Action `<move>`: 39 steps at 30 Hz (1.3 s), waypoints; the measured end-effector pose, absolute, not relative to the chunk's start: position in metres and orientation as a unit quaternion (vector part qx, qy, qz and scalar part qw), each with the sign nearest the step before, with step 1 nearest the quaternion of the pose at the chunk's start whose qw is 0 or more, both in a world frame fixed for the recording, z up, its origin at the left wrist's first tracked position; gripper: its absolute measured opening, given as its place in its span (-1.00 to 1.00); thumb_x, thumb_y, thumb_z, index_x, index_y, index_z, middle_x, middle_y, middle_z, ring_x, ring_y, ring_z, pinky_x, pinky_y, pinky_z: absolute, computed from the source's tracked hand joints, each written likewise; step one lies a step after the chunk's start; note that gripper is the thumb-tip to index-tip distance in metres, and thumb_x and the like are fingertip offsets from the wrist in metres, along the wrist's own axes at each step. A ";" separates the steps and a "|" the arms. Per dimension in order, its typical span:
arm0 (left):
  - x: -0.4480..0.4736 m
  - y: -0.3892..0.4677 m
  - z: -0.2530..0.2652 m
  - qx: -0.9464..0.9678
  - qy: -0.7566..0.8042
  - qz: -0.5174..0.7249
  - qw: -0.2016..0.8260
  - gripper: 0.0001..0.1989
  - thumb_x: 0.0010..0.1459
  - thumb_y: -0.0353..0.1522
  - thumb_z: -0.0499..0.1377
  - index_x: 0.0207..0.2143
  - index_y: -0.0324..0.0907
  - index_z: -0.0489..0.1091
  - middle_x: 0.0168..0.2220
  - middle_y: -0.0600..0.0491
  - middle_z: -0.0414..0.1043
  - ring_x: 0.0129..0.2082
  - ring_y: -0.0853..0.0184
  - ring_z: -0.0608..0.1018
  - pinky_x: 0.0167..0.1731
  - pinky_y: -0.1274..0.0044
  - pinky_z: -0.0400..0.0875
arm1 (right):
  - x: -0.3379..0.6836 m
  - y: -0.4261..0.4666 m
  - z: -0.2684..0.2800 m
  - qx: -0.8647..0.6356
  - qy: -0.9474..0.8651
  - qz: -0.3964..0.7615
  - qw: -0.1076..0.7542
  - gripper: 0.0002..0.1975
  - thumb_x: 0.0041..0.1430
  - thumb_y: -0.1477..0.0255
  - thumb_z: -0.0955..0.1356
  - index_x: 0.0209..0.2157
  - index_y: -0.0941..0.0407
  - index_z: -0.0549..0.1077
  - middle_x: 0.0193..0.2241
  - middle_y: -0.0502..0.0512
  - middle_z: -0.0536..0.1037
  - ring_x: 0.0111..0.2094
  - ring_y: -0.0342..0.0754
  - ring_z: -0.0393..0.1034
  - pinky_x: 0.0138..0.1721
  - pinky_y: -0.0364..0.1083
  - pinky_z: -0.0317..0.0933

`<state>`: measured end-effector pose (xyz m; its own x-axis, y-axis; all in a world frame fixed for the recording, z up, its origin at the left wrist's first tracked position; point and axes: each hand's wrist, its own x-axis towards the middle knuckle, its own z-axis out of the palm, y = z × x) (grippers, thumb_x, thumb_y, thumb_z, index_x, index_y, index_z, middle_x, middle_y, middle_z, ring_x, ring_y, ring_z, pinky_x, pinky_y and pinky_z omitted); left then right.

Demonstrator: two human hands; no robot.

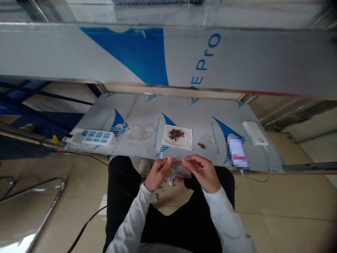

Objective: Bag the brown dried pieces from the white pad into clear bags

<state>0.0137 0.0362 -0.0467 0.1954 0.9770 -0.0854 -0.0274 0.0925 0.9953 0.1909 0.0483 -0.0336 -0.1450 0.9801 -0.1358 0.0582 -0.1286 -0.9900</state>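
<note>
Between my hands, just off the shelf's front edge, is a small clear plastic bag (180, 170). My left hand (158, 173) pinches one upper corner between thumb and fingers. On the other side, my right hand (203, 171) has its fingers closed on the opposite corner. Whether anything lies inside the bag I cannot tell. Beyond them, a heap of small dark brown pieces (176, 134) rests on a white paper napkin (185, 141). A smaller cluster of brown pieces (201, 146) lies to the napkin's right.
Clear plastic bags (140, 133) lie left of the napkin, beside a white power strip (98, 137). To the right are a phone (237, 151) and a white power bank (255, 133) with cables. An upper metal panel (118, 56) overhangs the film-covered shelf (142, 109).
</note>
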 end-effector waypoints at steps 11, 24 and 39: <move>-0.079 0.148 -0.110 0.518 0.789 0.257 0.209 -0.52 0.13 -0.17 0.13 0.03 -0.27 0.38 -0.38 -0.10 0.58 -0.33 0.20 0.60 -0.23 0.43 0.41 | 0.290 0.149 -0.103 -0.784 -0.461 0.151 0.387 -0.16 -0.26 -0.07 0.42 -0.05 0.27 0.39 -0.17 0.38 0.53 -0.34 0.13 0.47 -0.22 0.15 0.35; -0.068 0.159 -0.119 0.524 0.822 0.183 0.123 -0.58 0.25 -0.14 -0.07 -0.07 -0.16 0.42 -0.13 -0.16 0.50 -0.14 0.13 0.54 -0.17 0.39 0.34 | 0.218 0.063 -0.096 -0.649 -0.604 0.181 0.426 -0.66 0.15 0.22 0.29 -0.16 0.15 0.47 -0.20 0.25 0.57 -0.21 0.08 0.44 -0.24 0.05 0.36; -0.047 0.149 -0.075 0.505 0.826 0.198 0.154 -0.70 0.17 -0.28 -0.01 -0.28 -0.27 0.44 -0.26 -0.24 0.54 -0.21 0.04 0.57 -0.24 0.36 0.36 | 0.180 0.030 -0.070 -0.609 -0.617 0.285 0.410 -0.78 0.21 0.31 0.28 -0.29 0.11 0.52 -0.31 0.14 0.61 -0.29 0.01 0.50 -0.23 -0.03 0.36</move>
